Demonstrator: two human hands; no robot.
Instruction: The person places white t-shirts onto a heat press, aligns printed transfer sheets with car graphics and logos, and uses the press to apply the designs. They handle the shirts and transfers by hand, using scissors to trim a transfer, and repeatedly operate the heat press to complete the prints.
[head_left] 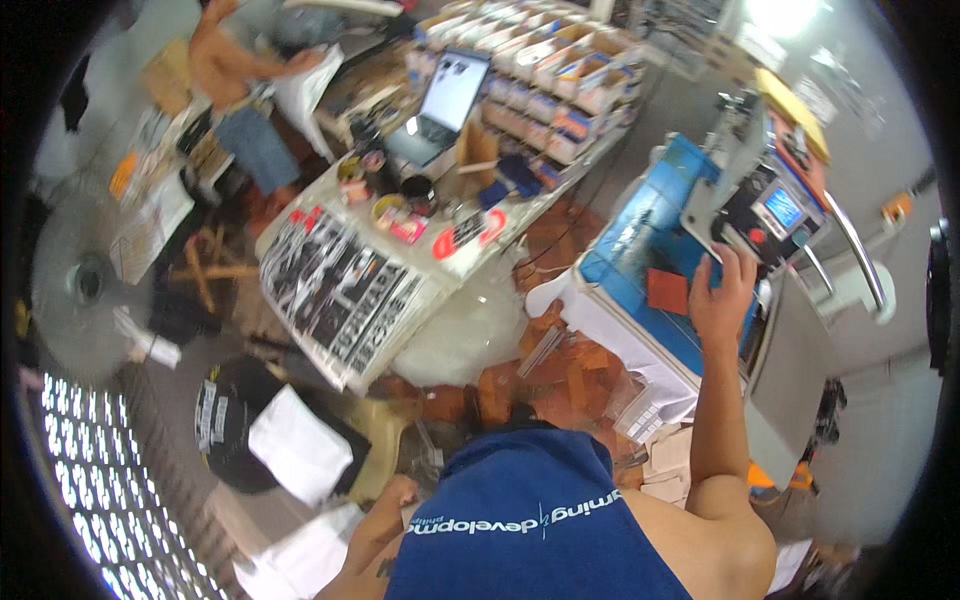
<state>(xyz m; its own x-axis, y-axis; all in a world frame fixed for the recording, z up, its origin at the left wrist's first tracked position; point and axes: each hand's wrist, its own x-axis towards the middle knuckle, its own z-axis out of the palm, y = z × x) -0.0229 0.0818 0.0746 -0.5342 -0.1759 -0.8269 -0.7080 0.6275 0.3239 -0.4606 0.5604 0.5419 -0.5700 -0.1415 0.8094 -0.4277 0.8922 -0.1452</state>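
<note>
My right hand (722,295) reaches over the blue-covered bed (640,240) of a heat press, fingers apart and slightly bent. Its fingertips are at the lower edge of the machine's head (755,215); whether they touch it I cannot tell. Just left of this hand, a small red-brown square (667,291) lies flat on the blue surface. A lit screen (783,207) and a red button (757,236) show on the press's control panel. Low beside my body, my left hand (398,492) is curled closed, with nothing visible in it.
A curved metal bar (857,250) juts from the press. To the left, a table bears a printed black-and-white sheet (340,290), an open laptop (440,110) and bins (540,70). A fan (90,280) and a black cap (240,425) are further left. Another person (235,75) works at the back.
</note>
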